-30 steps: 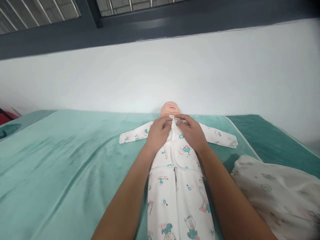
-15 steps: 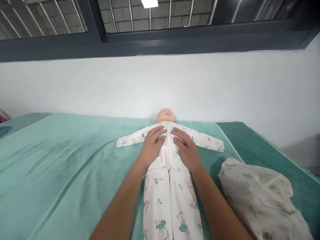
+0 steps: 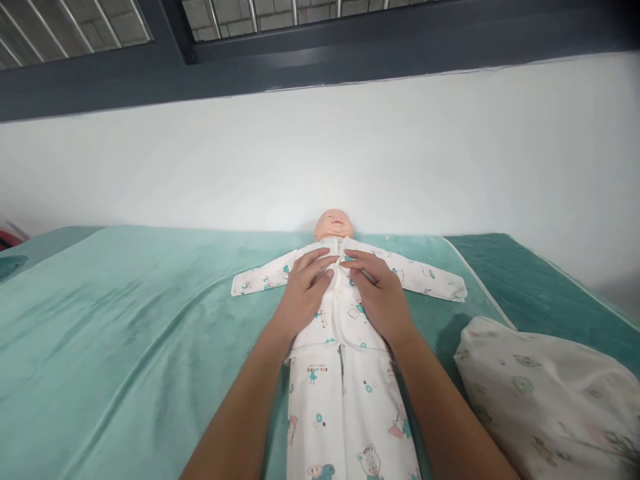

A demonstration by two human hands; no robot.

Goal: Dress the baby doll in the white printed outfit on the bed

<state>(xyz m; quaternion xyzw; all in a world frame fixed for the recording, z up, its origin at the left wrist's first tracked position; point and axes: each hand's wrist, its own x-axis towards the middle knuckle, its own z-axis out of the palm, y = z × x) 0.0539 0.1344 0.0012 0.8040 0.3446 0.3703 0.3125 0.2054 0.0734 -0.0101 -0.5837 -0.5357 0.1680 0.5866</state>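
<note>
A doll (image 3: 333, 225) lies on its back, dressed in a white printed baby shirt (image 3: 327, 327) with both sleeves stretched sideways. My left hand (image 3: 306, 288) rests on the chest, its fingers bent in at the shirt's front edge. From the other side, my right hand (image 3: 379, 290) meets it at the front opening, fingertips curled on the opposite edge. The fingertips of both hands nearly touch near the upper chest. A round button (image 3: 339, 292) shows just below them. White printed pants (image 3: 320, 400) cover the lower body, partly between my forearms.
A crumpled white printed cloth (image 3: 545, 393) lies to the right of my right forearm. Beneath everything is a light green sheet (image 3: 150, 320), with a darker green strip (image 3: 540, 287) on the right. Behind the doll's head rises a white wall (image 3: 240, 160) under a dark window frame (image 3: 300, 63).
My fingertips have drawn closer together at the shirt's front opening. The view has tilted and shifted slightly, so the cloth on the right sits further right.
</note>
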